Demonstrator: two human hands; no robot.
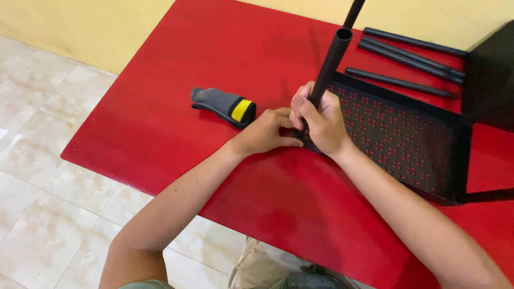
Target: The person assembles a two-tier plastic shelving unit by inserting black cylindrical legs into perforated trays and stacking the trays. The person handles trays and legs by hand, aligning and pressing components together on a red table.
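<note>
A home room; pale floor tiles, yellow wall, red table

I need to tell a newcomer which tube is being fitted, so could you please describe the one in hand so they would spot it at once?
On the red table, find the black perforated shelf panel. At its near-left corner the right hand grips a black tube. Unlike the spare tubes lying flat, it stands upright.

Both bare forearms reach forward, converging near middle. Right hand fisted, fingers wrapped tight, thumb lying across knuckles. Left hand pressed against right hand's side, fingers curled under, wrist slightly bent.
</note>
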